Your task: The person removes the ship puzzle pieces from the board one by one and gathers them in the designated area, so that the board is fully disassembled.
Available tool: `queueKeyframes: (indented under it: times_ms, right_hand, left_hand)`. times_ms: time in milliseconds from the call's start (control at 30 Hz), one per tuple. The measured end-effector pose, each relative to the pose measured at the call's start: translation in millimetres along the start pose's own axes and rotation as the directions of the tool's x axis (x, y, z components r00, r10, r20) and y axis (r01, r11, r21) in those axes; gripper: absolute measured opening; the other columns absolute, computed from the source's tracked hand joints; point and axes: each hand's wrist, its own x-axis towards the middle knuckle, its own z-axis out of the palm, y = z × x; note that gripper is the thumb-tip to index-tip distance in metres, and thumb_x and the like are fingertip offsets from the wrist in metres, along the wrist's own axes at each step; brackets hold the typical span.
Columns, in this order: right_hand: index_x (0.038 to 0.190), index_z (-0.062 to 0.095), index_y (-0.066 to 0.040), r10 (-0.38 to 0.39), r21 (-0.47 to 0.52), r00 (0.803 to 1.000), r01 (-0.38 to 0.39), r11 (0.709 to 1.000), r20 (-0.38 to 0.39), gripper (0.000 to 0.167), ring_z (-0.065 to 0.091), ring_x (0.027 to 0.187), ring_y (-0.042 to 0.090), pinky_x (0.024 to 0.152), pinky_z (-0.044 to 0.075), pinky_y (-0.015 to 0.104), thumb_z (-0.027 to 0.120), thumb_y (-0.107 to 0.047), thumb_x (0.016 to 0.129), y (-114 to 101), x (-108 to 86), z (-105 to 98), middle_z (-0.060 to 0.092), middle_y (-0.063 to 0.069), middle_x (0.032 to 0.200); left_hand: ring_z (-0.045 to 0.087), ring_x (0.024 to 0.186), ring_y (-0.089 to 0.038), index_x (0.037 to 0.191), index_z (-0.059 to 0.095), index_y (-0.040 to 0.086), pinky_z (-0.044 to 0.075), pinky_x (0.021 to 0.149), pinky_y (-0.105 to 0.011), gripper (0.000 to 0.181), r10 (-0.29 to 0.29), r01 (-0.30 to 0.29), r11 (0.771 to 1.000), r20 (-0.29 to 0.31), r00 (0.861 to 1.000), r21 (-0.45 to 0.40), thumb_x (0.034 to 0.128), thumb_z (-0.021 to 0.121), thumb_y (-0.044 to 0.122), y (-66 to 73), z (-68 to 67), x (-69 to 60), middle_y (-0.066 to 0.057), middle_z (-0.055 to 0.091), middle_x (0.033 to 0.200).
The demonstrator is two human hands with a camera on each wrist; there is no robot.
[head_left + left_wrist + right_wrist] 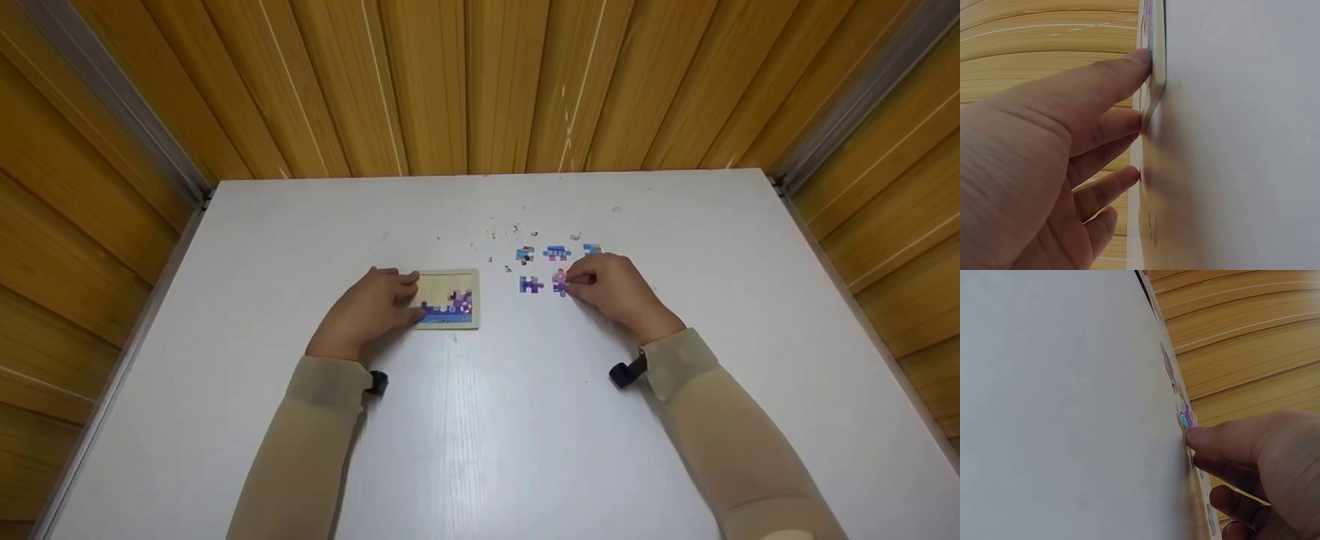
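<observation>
A small pale wooden puzzle tray [478, 300] lies flat on the white table, its lower part filled with purple and blue jigsaw pieces [446, 315]. My left hand [375, 304] rests at the tray's left side. In the left wrist view the thumb [1139, 59] presses on the tray edge, with fairly straight fingers beside it. To the right, my right hand [619, 289] pinches a pink and purple puzzle piece [559, 282] between thumb and index finger. The right wrist view shows this puzzle piece [1185, 419] at the thumb tip, at table level.
Beside the right hand lie loose pieces: a purple one [529, 285], a red and blue one [524, 254], a blue one [556, 253] and another [592, 248] partly behind the hand. Dark specks mark the white table [480, 450]. Wood-patterned panels [427, 90] stand behind it.
</observation>
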Motion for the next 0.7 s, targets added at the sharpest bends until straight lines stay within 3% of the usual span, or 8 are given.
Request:
queueKeyframes:
  times_ms: [200, 467, 700]
  right_hand:
    - [0.115, 0.089, -0.011, -0.040, -0.025, 0.999, 0.039, 0.999, -0.011, 0.014, 0.070, 0.124, 0.032, 0.110, 0.057, 0.052, 0.081, -0.013, 0.103, 1.4, 0.9, 0.9, 0.080, 0.012, 0.134]
    - [0.118, 0.088, -0.007, 0.004, -0.041, 1.000, -0.004, 0.999, 0.006, 0.018, 0.065, 0.139, 0.036, 0.122, 0.052, 0.057, 0.078, -0.015, 0.106, 0.3, 2.4, 1.7, 0.075, 0.012, 0.139]
    - [0.120, 0.088, -0.009, -0.009, -0.054, 1.000, 0.009, 0.999, 0.003, 0.019, 0.066, 0.132, 0.034, 0.117, 0.054, 0.054, 0.076, -0.016, 0.107, -0.9, 1.8, 2.0, 0.073, 0.010, 0.139]
  left_hand:
    - [0.037, 0.172, -0.042, 0.156, 0.066, 0.010, 0.027, 0.142, -0.061, 0.058, 0.003, -0.003, 1.000, -0.004, 1.000, 0.001, 0.1049, 0.082, 0.032, -0.3, -0.6, 0.6, -0.004, 0.056, 0.173]
    - [0.037, 0.172, -0.041, 0.158, 0.066, 0.012, 0.027, 0.142, -0.061, 0.059, -0.010, 0.010, 1.000, -0.007, 1.000, 0.007, 0.1047, 0.082, 0.033, 1.0, -0.4, -1.9, -0.003, 0.056, 0.175]
    - [0.034, 0.173, -0.042, 0.159, 0.065, 0.015, 0.026, 0.142, -0.063, 0.060, -0.042, 0.042, 0.999, -0.009, 0.999, -0.008, 0.1049, 0.082, 0.034, 1.7, 1.0, -1.7, -0.002, 0.054, 0.176]
